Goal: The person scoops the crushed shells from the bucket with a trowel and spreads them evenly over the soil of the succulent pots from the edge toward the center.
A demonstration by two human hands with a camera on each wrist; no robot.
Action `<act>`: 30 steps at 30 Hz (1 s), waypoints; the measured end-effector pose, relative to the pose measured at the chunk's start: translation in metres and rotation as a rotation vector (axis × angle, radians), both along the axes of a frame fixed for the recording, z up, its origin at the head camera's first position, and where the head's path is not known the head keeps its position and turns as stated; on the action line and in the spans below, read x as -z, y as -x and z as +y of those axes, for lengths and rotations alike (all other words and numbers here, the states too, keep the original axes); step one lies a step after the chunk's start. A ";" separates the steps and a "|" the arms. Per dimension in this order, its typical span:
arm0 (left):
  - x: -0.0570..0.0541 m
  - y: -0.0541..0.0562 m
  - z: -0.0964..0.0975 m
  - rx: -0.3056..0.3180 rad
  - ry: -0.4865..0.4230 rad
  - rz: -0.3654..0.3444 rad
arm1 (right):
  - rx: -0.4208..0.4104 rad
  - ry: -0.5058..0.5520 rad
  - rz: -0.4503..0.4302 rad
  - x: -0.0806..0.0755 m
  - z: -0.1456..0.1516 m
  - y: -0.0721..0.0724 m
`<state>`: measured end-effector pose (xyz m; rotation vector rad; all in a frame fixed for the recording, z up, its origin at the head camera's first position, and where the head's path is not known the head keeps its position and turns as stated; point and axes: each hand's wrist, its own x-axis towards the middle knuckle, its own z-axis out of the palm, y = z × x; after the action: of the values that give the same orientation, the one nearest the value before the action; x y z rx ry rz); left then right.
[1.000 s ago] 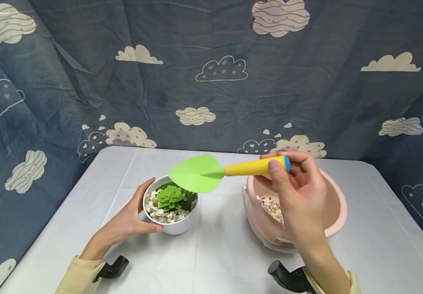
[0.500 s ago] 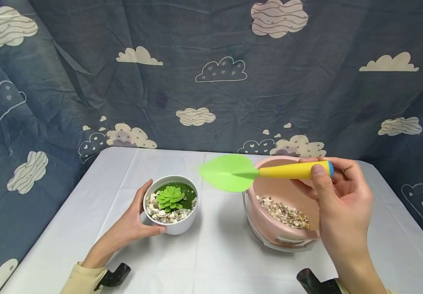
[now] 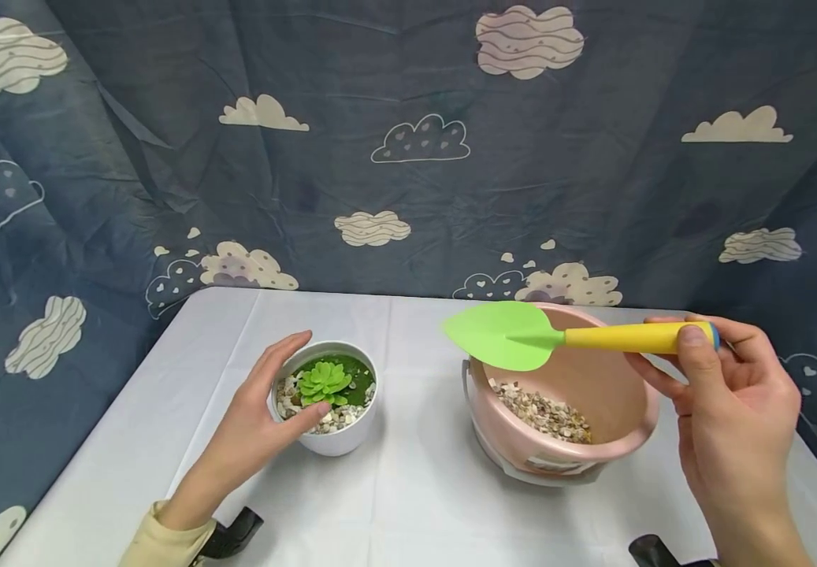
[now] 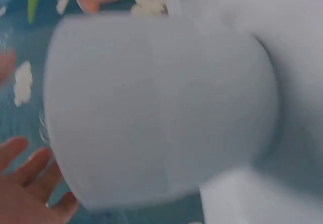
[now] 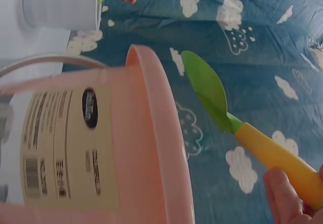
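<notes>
In the head view a white pot [image 3: 337, 441] stands on the left of the table, holding a green succulent [image 3: 324, 382] with pale pebbles and green moss round it. My left hand [image 3: 248, 425] hovers at the pot's near left side, fingers spread and off its wall; the left wrist view also shows the pot [image 4: 161, 108] apart from the fingers. Between thumb and fingers my right hand [image 3: 741, 413] grips the yellow handle of a toy trowel [image 3: 503, 335]. Its green blade hangs level above the rim of a pink bucket [image 3: 514, 441] and looks bare.
Small mixed gravel [image 3: 546, 413] lies in the bottom of the bucket. A white cloth covers the table [image 3: 408, 504], and a dark blue curtain [image 3: 422, 205] with clouds hangs behind it. In the right wrist view the bucket bears a printed label [image 5: 70, 148].
The trowel has moved right with my right hand, from over the pot to over the bucket. My left hand has let go of the pot and lifted slightly.
</notes>
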<state>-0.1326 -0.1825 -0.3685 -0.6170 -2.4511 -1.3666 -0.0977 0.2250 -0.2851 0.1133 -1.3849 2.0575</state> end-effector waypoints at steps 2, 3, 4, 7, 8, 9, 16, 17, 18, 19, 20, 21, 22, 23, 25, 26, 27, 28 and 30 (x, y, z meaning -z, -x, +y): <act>-0.005 -0.003 0.009 -0.002 -0.004 0.052 | 0.014 0.000 -0.001 0.001 0.004 0.000; -0.007 -0.004 0.013 0.001 -0.011 0.075 | 0.022 0.001 -0.001 0.002 0.006 0.000; -0.010 -0.005 0.018 0.007 -0.023 0.092 | 0.027 0.004 0.001 0.002 0.008 0.000; -0.018 -0.007 0.033 0.037 -0.051 0.123 | 0.047 0.005 0.004 0.003 0.014 0.000; -0.020 -0.007 0.038 0.046 -0.058 0.131 | 0.052 0.005 0.006 0.003 0.016 0.000; -0.022 -0.007 0.043 0.058 -0.067 0.136 | 0.059 0.000 0.008 0.004 0.018 0.000; -0.027 -0.008 0.076 0.091 -0.056 0.037 | 0.086 0.005 -0.002 0.008 0.031 0.001; -0.027 -0.008 0.080 0.095 -0.052 0.026 | 0.090 0.010 -0.009 0.009 0.032 0.001; -0.027 -0.007 0.084 0.100 -0.050 0.021 | 0.093 0.015 -0.017 0.010 0.034 0.001; -0.027 -0.007 0.087 0.109 -0.054 0.016 | 0.097 0.014 -0.026 0.011 0.035 0.001; -0.026 -0.008 0.089 0.117 -0.059 0.010 | 0.098 0.017 -0.030 0.012 0.035 0.001; -0.026 -0.008 0.092 0.124 -0.064 0.007 | 0.100 0.017 -0.032 0.013 0.036 0.002; -0.025 -0.008 0.095 0.132 -0.069 0.004 | 0.100 0.018 -0.030 0.014 0.037 0.002; -0.025 -0.008 0.097 0.141 -0.075 0.001 | 0.103 0.011 -0.032 0.015 0.037 0.002; -0.024 -0.008 0.103 0.153 -0.079 -0.006 | 0.111 -0.008 -0.034 0.016 0.039 0.002; -0.023 -0.008 0.106 0.155 -0.077 -0.018 | 0.112 -0.017 -0.031 0.017 0.039 0.002; -0.022 -0.007 0.109 0.161 -0.078 -0.024 | 0.116 -0.031 -0.035 0.018 0.040 0.002; -0.021 -0.006 0.112 0.167 -0.080 -0.032 | 0.124 -0.053 -0.049 0.020 0.042 0.002; -0.018 -0.004 0.119 0.175 -0.078 -0.046 | 0.139 -0.096 -0.072 0.023 0.045 0.002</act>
<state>-0.1287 -0.0635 -0.3507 -0.8058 -2.4143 -1.5496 -0.0998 0.2697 -0.3076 -0.0161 -1.4931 1.8978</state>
